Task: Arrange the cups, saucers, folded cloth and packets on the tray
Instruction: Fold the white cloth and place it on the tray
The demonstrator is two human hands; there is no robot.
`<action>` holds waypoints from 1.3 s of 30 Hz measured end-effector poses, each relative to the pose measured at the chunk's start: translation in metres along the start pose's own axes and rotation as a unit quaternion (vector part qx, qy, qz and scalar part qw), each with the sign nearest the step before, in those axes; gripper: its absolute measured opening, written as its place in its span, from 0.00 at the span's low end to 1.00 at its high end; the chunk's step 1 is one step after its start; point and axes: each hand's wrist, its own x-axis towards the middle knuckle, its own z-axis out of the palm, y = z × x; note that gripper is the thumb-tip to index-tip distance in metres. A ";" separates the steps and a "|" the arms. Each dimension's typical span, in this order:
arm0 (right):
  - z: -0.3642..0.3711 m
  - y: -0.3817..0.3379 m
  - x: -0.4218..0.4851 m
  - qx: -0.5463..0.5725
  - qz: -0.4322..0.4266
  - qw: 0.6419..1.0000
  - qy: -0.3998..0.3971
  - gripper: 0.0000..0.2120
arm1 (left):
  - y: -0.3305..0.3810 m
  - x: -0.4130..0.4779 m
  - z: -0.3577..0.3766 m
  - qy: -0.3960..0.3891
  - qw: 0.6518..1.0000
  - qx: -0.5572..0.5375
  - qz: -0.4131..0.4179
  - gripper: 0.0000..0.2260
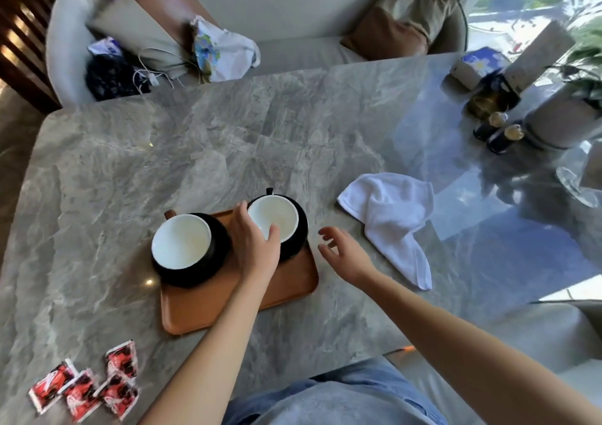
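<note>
A brown tray (286, 291) lies on the marble table (130, 164). Two black cups with white insides stand on black saucers at the tray's far edge: the left cup (181, 241) and the right cup (273, 216). My left hand (257, 245) grips the near left rim of the right cup, thumb and fingers around it. My right hand (345, 253) hovers open just right of the tray, touching nothing. A white cloth (394, 219) lies loosely crumpled on the table to the right. Several red packets (88, 388) lie at the table's near left corner.
At the far right of the table stand a potted plant (563, 118), two small dark shakers (498, 131), a dark holder and a tissue box (475, 66). A glass dish (576, 183) sits at the right edge. A sofa with cushions and bags lies beyond.
</note>
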 end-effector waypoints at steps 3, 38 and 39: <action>-0.019 0.026 -0.018 -0.065 -0.032 0.997 -0.023 0.15 | 0.020 -0.009 0.023 0.002 0.999 -0.029 0.018 0.29; -0.172 0.076 0.047 0.065 -0.127 0.988 0.058 0.09 | 0.146 -0.029 0.161 -0.200 0.954 -0.219 -0.051 0.04; -0.175 0.076 0.048 0.072 -0.133 0.987 0.048 0.09 | 0.151 -0.025 0.154 -0.185 0.953 -0.234 -0.049 0.07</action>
